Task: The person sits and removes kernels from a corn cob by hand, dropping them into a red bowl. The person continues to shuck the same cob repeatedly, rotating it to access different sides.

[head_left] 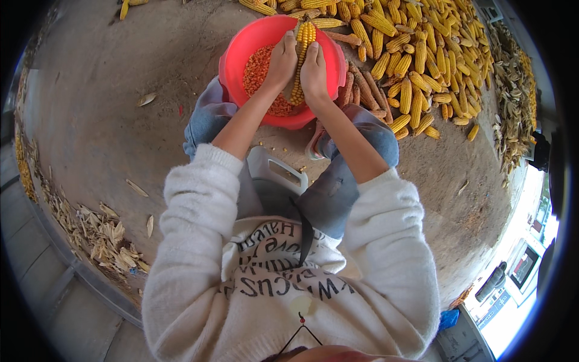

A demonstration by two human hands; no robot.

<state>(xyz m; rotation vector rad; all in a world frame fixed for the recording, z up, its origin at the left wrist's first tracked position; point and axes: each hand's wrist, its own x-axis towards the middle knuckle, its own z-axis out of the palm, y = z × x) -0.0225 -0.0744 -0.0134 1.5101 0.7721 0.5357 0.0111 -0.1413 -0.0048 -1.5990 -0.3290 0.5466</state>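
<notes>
A yellow ear of corn (306, 35) stands lengthwise between my two hands, over a red plastic basin (234, 43). My left hand (283, 61) presses on its left side, fingers pointing away from me. Around its right side closes my right hand (314, 74), thumb along the kernels. A grey-brown strip (288, 92) shows between my left hand and the ear; what it is I cannot tell. Loose orange kernels (258, 68) lie in the basin under my hands, partly hidden by the left forearm.
A large heap of corn ears (420, 59) spreads at the far right. Stripped cobs (366, 88) lie against the basin's right side. My knees flank the basin, with a grey plastic stool (262, 163) beneath me. Dry husks (106, 235) litter the floor at left.
</notes>
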